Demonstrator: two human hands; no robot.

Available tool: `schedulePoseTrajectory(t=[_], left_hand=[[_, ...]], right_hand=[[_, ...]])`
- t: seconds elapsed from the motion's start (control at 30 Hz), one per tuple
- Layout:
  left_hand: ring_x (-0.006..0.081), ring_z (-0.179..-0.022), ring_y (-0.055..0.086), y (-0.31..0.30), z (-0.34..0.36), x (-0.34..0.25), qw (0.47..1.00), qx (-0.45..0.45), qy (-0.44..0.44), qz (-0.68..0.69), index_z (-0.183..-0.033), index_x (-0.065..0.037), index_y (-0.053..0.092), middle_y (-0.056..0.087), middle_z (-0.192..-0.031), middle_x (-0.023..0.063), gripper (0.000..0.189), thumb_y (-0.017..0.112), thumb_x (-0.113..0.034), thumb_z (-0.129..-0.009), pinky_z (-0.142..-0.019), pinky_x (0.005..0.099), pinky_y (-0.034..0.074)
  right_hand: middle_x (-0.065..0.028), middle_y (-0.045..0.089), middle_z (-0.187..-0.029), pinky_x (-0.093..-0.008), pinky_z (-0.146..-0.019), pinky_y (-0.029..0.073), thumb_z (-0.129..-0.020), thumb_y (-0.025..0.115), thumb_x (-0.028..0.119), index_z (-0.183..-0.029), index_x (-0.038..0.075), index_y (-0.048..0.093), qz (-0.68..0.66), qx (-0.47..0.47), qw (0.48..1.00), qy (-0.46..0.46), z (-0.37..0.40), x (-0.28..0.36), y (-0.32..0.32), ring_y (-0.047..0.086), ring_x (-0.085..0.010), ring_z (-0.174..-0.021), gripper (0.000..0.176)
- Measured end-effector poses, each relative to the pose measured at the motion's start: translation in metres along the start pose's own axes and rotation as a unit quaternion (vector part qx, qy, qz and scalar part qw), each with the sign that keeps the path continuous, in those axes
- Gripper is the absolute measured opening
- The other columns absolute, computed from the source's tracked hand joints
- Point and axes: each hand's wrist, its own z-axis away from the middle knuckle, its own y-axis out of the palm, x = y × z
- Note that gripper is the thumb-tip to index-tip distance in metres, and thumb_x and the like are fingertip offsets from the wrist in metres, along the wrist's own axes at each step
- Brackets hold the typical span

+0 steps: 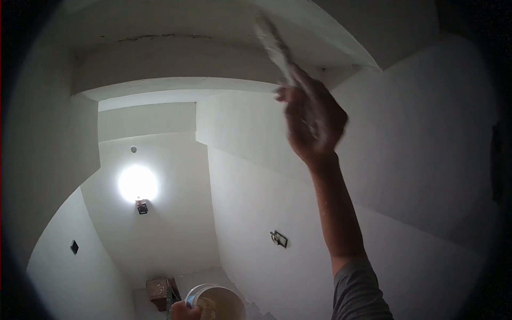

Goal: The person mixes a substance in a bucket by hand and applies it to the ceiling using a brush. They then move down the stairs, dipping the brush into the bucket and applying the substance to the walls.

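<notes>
My right hand (pixel 313 120) is raised high and closed around the handle of a paint-covered brush (pixel 273 45). The brush bristles touch the white ceiling (pixel 176 58) near an overhead beam edge. The hand and brush are blurred with motion. At the bottom edge my left hand (pixel 184 311) grips the rim of a white bucket (pixel 221 301) that holds pale paint. Only the fingers of that hand show.
White walls (pixel 426 160) surround a narrow stairwell. A bright lamp (pixel 138 184) glows on the far wall, with a small dark fixture (pixel 142 207) under it. A wall socket box (pixel 278 238) sits on the right wall. A brown object (pixel 160 290) lies far below.
</notes>
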Motion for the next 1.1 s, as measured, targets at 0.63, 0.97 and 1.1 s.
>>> schedulePoseTrajectory(t=[0.63, 0.97, 1.1], left_hand=[[0.0326, -0.055, 0.063, -0.031, -0.011, -0.035, 0.992, 0.11, 0.001, -0.058, -0.061, -0.002, 0.064, 0.059, -0.057, 0.0183, 0.018, 0.063, -0.009, -0.078, -0.05, 0.0463, 0.047], [0.0317, -0.046, 0.053, -0.027, -0.013, -0.034, 0.998, 0.053, -0.019, 0.03, -0.058, 0.004, 0.059, 0.056, -0.053, 0.0222, 0.033, 0.066, -0.025, -0.072, -0.051, 0.0471, 0.041], [0.031, -0.044, 0.05, -0.021, -0.009, -0.035, 0.998, -0.003, -0.035, 0.05, -0.058, 0.004, 0.059, 0.051, -0.05, 0.0218, 0.03, 0.066, -0.022, -0.071, -0.05, 0.0486, 0.04]], right_hand=[[-0.016, 0.072, -0.086, -0.0307, -0.066, 0.059, -0.097, 0.055, 0.006, -0.112, -0.009, 0.063, 0.136, -0.149, 0.953, 0.226, 0.041, -0.082, -0.08, 0.071, -0.0174, -0.073, 0.023], [-0.0127, 0.07, -0.081, -0.0301, -0.07, 0.056, -0.095, 0.054, 0.008, -0.113, -0.008, 0.063, 0.236, -0.149, 0.952, 0.13, -0.002, -0.076, -0.021, 0.069, -0.0175, -0.071, 0.026], [-0.0131, 0.07, -0.084, -0.0291, -0.07, 0.055, -0.095, 0.053, 0.0, -0.121, -0.009, 0.059, 0.128, -0.078, 0.987, 0.057, 0.003, -0.04, -0.001, 0.069, -0.0168, -0.076, 0.028]])
